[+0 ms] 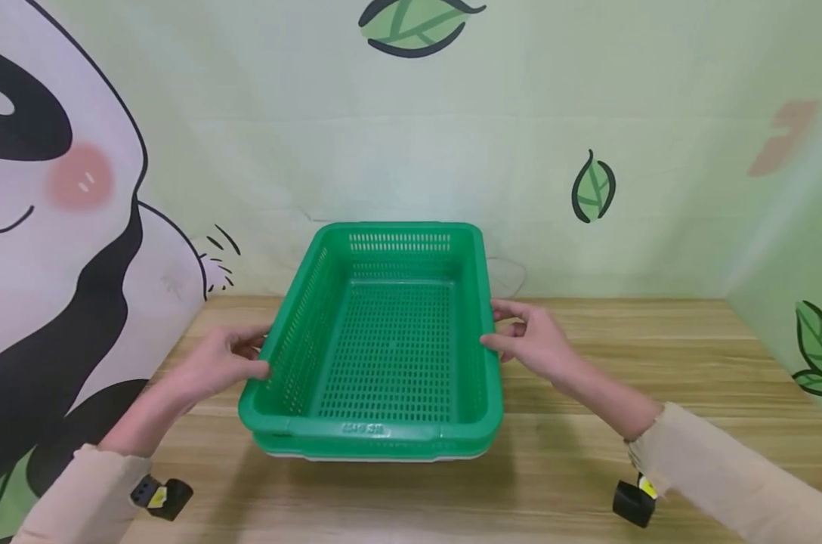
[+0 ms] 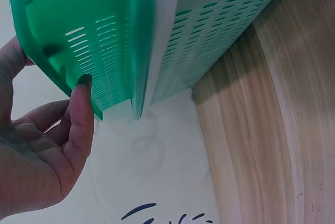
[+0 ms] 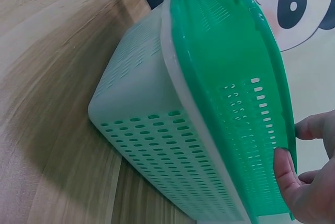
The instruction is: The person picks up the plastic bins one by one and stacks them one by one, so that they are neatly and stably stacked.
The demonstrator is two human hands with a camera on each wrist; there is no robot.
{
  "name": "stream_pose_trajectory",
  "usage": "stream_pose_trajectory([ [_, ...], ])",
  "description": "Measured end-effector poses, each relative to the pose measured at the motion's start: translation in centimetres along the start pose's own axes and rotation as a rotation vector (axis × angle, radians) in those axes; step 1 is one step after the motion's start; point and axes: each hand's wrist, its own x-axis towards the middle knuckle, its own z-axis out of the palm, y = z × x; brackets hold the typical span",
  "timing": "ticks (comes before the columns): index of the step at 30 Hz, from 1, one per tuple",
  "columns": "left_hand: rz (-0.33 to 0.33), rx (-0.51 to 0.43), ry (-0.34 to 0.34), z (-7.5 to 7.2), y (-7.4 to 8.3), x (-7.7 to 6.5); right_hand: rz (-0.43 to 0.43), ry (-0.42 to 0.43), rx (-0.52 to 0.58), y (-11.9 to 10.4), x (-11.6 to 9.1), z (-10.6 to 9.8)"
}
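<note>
A green rectangular plastic basket [image 1: 377, 429] with slotted walls and floor is in the middle of the head view. My left hand [image 1: 217, 361] pinches its left rim, thumb over the edge and fingers outside. On the opposite side, my right hand [image 1: 535, 341] grips the right rim in the same way. Both wrist views show this basket raised partly out of a stack. Below its wall runs a second green rim [image 2: 142, 41], lying against the rim of a white perforated basket [image 3: 144, 122]. That white basket stands on the table, mostly hidden in the head view.
The wood-grain table [image 1: 628, 340] extends to both sides of the baskets. Behind it hangs a pale green backdrop [image 1: 248, 151] with printed leaves and a panda [image 1: 57, 189] at the left. A small black device [image 1: 634, 502] hangs near the right sleeve.
</note>
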Motion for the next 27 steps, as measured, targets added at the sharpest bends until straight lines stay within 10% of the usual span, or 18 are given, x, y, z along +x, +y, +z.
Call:
stream_pose_trajectory([
  [27,-0.019,0.000,0.010,0.27,0.12,0.18,-0.049,0.003,0.067,0.50,0.10,0.38],
])
